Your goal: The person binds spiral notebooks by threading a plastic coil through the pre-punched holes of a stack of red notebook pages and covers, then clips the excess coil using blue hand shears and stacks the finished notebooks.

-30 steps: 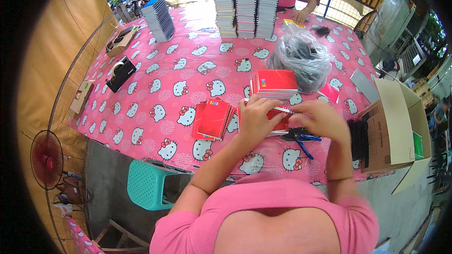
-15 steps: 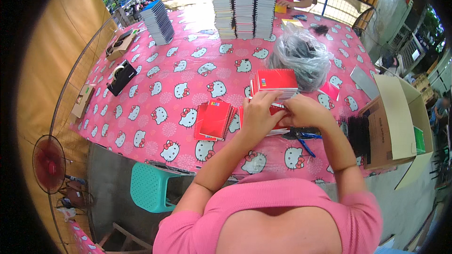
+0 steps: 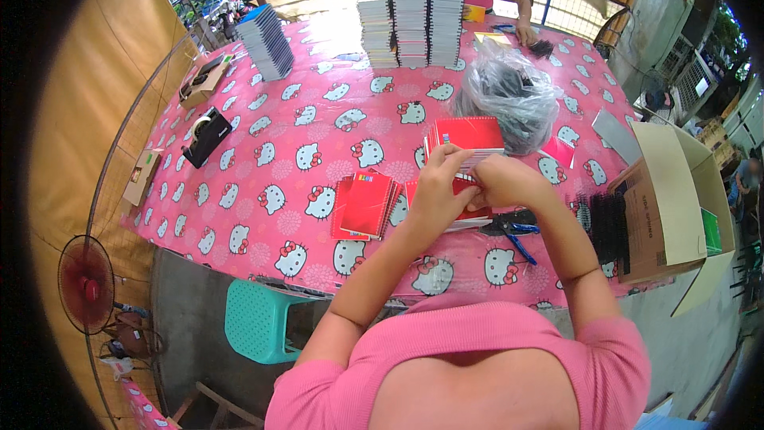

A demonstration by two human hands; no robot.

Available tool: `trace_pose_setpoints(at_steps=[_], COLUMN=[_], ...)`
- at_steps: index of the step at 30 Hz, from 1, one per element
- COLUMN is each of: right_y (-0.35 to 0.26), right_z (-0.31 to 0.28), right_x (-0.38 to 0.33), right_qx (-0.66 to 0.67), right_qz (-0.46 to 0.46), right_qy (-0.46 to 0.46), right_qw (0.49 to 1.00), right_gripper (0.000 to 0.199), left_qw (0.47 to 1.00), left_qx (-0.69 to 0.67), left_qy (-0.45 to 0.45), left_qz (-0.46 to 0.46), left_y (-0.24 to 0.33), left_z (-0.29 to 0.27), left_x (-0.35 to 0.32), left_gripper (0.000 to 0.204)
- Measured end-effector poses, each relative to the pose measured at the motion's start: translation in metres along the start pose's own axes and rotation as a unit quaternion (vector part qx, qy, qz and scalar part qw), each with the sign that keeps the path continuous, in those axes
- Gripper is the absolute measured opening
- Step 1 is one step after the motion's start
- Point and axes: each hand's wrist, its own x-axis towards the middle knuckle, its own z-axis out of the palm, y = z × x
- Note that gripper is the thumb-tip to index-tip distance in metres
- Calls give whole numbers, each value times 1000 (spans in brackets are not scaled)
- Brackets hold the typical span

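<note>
We bent both arms in — our left hand (image 3: 436, 191) and right hand (image 3: 501, 181) each kept a tight grip on the red notebook (image 3: 469, 134).

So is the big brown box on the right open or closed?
Open. The cardboard box has its flaps folded outward, and you can see inside it.

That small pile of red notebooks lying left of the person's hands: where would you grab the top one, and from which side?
Probably by its long plain edge on the left. The top red notebook lies flat and slightly askew on the pile, its left side facing bare tablecloth. The left hand and the right hand are busy on another notebook to its right, so coming from the left, thumb on top and fingers under, looks easiest.
</note>
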Motion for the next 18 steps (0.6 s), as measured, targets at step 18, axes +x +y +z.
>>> trace_pose_setpoints(at_steps=[18], right_y=[-37], right_z=[-30], right_x=[-1], right_qx=[140], right_qz=[-81], right_qy=[160], right_qw=[974], right_gripper=[43], left_qw=[906], left_qx=[-340], left_qy=[124], left_qz=[-218], left_y=[-24], left_z=[-18], left_x=[-30], left_gripper=[35])
